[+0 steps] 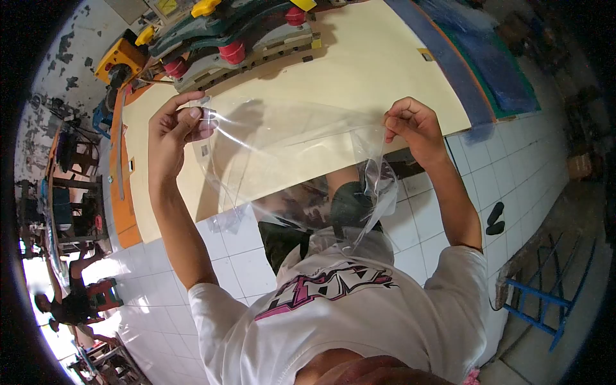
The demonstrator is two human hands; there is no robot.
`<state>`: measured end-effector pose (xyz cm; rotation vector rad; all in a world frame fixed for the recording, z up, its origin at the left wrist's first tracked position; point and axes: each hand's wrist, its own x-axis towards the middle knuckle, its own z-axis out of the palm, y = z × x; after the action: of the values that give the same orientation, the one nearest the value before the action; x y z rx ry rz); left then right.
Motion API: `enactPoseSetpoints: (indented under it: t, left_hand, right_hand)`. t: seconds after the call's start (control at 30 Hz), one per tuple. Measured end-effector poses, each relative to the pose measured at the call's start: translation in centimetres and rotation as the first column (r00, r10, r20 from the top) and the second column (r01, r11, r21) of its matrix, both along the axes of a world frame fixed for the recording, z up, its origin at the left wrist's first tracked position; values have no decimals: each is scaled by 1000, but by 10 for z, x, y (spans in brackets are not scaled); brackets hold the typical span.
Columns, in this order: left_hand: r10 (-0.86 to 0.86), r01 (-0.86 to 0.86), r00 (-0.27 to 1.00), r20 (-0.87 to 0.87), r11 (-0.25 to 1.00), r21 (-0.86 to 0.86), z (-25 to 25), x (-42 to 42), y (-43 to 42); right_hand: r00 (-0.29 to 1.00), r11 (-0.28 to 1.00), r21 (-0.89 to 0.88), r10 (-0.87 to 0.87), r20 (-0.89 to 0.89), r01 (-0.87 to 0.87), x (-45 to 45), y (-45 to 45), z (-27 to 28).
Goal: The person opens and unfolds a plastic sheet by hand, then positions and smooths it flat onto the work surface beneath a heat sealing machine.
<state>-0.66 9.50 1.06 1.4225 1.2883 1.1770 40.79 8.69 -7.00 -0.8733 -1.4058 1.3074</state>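
Note:
A clear plastic sheet (289, 141) is stretched between my two hands, its lower part hanging in folds over my lap. My left hand (176, 128) pinches its upper left corner between thumb and fingers. At the upper right corner, my right hand (414, 128) grips the sheet with closed fingertips. Behind and under it lies a pale yellow tabletop (359, 64), seen through the plastic. Small dark marks show on the sheet near my left fingers. Whether it is a single sheet or a bag, I cannot tell.
A green machine (237, 38) with red knobs stands at the table's far edge, beside a yellow control box (120, 62). Blue sheeting (475, 58) lies at the right. A blue metal frame (545, 295) and dark slippers (495, 218) are on the floor. Another person (70, 308) sits far left.

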Motion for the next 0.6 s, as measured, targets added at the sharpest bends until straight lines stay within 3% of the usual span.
enactPoseSetpoints:
  t: [0.17, 0.23, 0.3, 0.33, 0.4, 0.5, 0.6]
  left_hand:
    - [13, -13, 1000, -17, 1000, 20, 3, 1, -4]
    - [-4, 9, 999, -42, 993, 114, 12, 5, -11]
    - [-12, 19, 999, -38, 982, 190, 23, 16, -18]
    - [-23, 32, 999, -34, 963, 266, 29, 22, -21]
    - [-51, 59, 998, -34, 940, 335, 43, 39, -26]
    - [-163, 220, 973, -161, 856, 467, 57, 65, -27]
    - [-169, 270, 956, -238, 824, 498, 67, 96, -29]
  right_hand:
    - [999, 1000, -8, -6, 41, 6, -3, -1, 10]
    - [997, 1000, -1, -10, 77, 10, -2, 1, 11]
    - [982, 983, 166, 44, 181, -75, 5, 9, 10]
    - [983, 983, 166, 50, 179, -80, 2, 11, 17]
    - [873, 881, 431, -42, 486, -198, -2, 11, 46]
    - [812, 782, 535, -66, 580, -319, -30, 3, 94]
    - [844, 756, 562, -22, 535, -336, -64, -6, 125]
